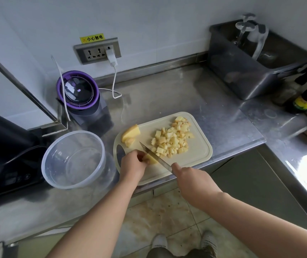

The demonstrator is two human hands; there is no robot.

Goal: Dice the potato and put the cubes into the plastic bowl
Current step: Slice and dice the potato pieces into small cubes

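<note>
Left hand (133, 161): I see its fingers curled on a potato piece (152, 161), holding it down at the near-left part of the cutting board (199, 148).
Right hand (188, 175): I see it gripping the knife (156, 157), blade against that piece.
Cubes (171, 140): heaped mid-board.
Potato wedge (131, 134): far-left board corner.
Plastic bowl (72, 159): on the surface (186, 94), just left of the board.
</note>
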